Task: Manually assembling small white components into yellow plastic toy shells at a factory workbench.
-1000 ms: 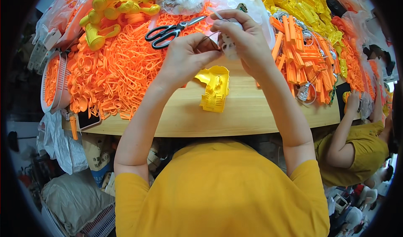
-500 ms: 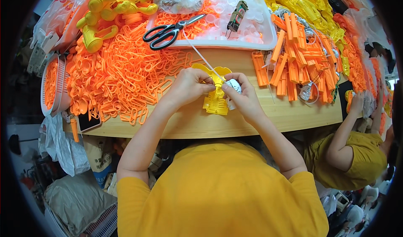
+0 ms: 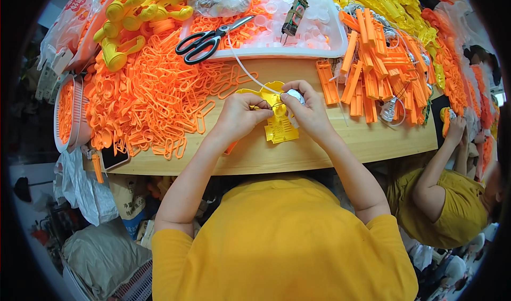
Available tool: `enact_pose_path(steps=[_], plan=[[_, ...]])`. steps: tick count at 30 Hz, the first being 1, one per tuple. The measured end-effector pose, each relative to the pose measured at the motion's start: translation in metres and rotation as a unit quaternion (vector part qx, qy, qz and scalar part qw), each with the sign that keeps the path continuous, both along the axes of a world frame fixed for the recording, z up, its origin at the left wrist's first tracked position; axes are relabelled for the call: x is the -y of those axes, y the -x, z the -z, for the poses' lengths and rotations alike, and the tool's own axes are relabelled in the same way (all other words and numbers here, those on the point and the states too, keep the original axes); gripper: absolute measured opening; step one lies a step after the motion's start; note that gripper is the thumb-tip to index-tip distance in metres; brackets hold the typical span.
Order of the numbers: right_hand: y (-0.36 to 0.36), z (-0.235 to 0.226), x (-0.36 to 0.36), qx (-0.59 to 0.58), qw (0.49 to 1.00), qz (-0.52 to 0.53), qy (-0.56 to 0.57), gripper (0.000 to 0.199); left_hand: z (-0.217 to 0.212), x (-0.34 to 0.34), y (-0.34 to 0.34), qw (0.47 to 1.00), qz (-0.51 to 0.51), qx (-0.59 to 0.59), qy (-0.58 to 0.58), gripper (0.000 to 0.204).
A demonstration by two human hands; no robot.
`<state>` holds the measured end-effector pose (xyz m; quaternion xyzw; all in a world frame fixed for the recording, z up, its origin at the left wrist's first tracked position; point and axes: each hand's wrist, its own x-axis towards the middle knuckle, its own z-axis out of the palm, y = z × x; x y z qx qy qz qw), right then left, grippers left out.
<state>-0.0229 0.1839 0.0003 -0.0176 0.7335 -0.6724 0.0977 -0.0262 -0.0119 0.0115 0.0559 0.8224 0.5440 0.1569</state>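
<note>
Working close together over the near middle of the wooden table [image 3: 340, 146], the person's two bare hands are at a yellow plastic shell [image 3: 282, 133]. The shell lies between them, its lower end showing a grid of small openings and its upper part partly covered by the fingers.

Left hand [image 3: 238, 117]: thumb and forefinger are brought together, pinching a thin dark wire [image 3: 261, 107] over the shell; the state of the remaining fingers cannot be told. A small orange piece [image 3: 231, 147] shows on the table just below this hand.

Right hand [image 3: 310, 112]: thumb and forefinger are closed on a rounded white part [image 3: 295, 94] at the shell's upper right. A white cord [image 3: 242, 64] runs from this part up to the scissors [image 3: 210, 41], which lie with blades parted across the near left of a white tray [image 3: 277, 51]. The tray holds translucent cups [image 3: 319, 16], with a dark oblong component [image 3: 294, 16] resting on top of them.

To the left of the hands is a heap of orange clips [image 3: 154, 88]; to the right, a stack of orange bars [image 3: 367, 72] with a silvery white piece [image 3: 388, 111] at its near edge. A co-worker [image 3: 444, 205] in a mustard-coloured top is at the far right.
</note>
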Motion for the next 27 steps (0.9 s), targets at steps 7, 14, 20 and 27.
enact_pose_path(steps=[7,14,20,27], plan=[[-0.005,0.011,0.001,-0.039,0.999,0.021,0.016,0.022,0.013,-0.008,-0.022,0.962,-0.022,-0.258,0.088,0.009],[-0.009,0.007,0.004,-0.057,0.998,0.023,0.026,0.031,0.012,-0.008,-0.032,0.903,0.018,-0.393,0.171,0.014],[-0.007,-0.003,0.002,-0.004,0.999,0.024,0.048,0.059,-0.006,-0.005,-0.035,0.908,-0.015,-0.370,0.194,0.035],[-0.010,-0.005,0.006,-0.055,0.997,0.020,0.041,0.079,-0.021,-0.022,-0.021,0.844,0.055,-0.465,0.262,0.053]])
